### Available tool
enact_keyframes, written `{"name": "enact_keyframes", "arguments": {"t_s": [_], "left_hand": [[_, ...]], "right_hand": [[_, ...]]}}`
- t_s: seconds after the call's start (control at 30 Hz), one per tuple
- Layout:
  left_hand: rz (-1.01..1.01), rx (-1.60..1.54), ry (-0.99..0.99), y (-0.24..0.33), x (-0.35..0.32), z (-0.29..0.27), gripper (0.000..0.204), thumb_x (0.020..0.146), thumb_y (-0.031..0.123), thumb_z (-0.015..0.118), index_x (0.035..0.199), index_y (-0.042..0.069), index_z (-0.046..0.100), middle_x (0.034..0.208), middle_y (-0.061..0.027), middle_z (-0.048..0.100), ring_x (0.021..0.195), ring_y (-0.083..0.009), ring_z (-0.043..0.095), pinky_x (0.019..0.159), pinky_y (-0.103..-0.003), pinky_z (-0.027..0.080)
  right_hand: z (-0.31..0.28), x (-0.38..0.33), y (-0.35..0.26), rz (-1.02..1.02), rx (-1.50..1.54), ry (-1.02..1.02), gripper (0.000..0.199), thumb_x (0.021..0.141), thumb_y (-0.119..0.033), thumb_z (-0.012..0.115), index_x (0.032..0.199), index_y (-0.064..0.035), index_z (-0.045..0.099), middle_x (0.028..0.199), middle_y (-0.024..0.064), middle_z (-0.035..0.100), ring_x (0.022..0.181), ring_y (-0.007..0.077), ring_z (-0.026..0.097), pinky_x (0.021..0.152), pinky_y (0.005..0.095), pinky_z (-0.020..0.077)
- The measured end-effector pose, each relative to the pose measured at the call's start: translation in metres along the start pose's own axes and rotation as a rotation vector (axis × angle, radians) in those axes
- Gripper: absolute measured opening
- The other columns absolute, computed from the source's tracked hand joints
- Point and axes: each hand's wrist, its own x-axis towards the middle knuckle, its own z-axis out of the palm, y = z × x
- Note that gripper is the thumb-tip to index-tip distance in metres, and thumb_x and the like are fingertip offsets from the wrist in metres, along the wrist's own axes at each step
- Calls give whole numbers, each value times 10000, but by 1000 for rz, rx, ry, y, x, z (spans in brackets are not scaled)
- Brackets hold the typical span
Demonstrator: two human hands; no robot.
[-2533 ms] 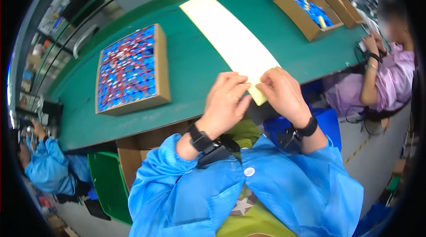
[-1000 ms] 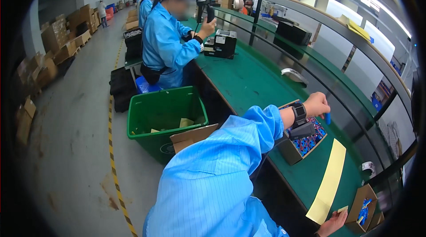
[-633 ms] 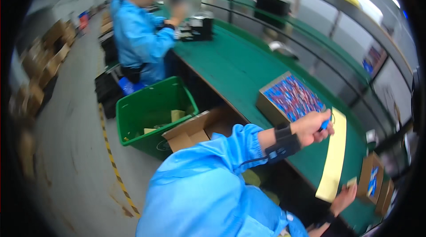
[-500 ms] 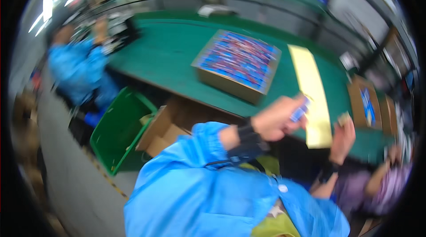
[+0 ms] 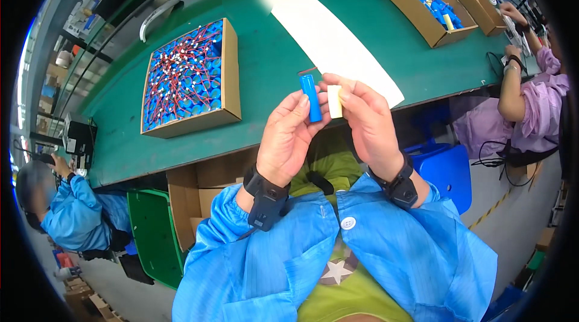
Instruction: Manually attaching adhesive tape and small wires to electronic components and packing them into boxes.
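Observation:
In my left hand (image 5: 284, 130) I hold a blue cylindrical battery cell (image 5: 310, 97) upright between thumb and fingers. A thin red wire (image 5: 307, 71) sticks out at its top end. My right hand (image 5: 369, 118) pinches a small pale yellow piece (image 5: 335, 101) close beside the cell; whether it is a pad or folded tape I cannot tell. Both hands are above the table's near edge. Beyond them a long pale yellow strip (image 5: 335, 32) lies on the green table. To the left stands a cardboard box (image 5: 232, 81) packed with blue cells and red wires.
At the right of the green table (image 5: 265, 63) is an open carton (image 5: 416, 23) of loose blue cells, next to a smaller carton (image 5: 482, 11). A green bin (image 5: 151, 231) and a blue stool (image 5: 449, 174) are below. Co-workers sit at both ends.
The view has turned, so the box of cells now appears farther left. My hands have come together, bringing the blue cell and yellow piece side by side; before, they were apart near the strip.

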Motion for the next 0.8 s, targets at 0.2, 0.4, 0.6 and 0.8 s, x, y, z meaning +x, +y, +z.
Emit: {"name": "enact_keyframes", "arguments": {"t_s": [0.2, 0.4, 0.6, 0.8], "left_hand": [[-27, 65, -2, 6, -3, 0, 316, 927, 130, 517, 1207, -15, 491, 1132, -110, 590, 1045, -204, 587, 921, -363, 491], [21, 78, -5, 5, -3, 0, 331, 906, 98, 545, 1210, -18, 486, 1128, -111, 587, 1022, -202, 598, 911, -359, 498], [19, 113, -8, 6, -4, 3, 354, 895, 97, 561, 1218, -21, 476, 1126, -111, 586, 1005, -205, 601, 913, -356, 496], [60, 202, 25, 6, -5, 11, 344, 889, 117, 583, 1190, -20, 488, 1106, -104, 596, 987, -186, 608, 865, -325, 509]], "right_hand": [[1, 8, 4, 21, -97, -31, 142, 913, -138, 522, 866, -9, 559, 1119, 116, 561, 856, 88, 530, 789, 256, 433], [1, 13, 14, -34, -141, -13, 122, 911, -113, 523, 873, 0, 548, 1156, 126, 539, 872, 90, 539, 804, 249, 442], [0, 15, 16, -49, -175, 5, 111, 913, -105, 520, 905, 4, 539, 1167, 123, 530, 879, 93, 538, 791, 247, 454], [4, 13, 15, -106, -248, 22, 117, 910, -94, 519, 933, 20, 534, 1130, 114, 553, 830, 81, 538, 747, 235, 475]]}}
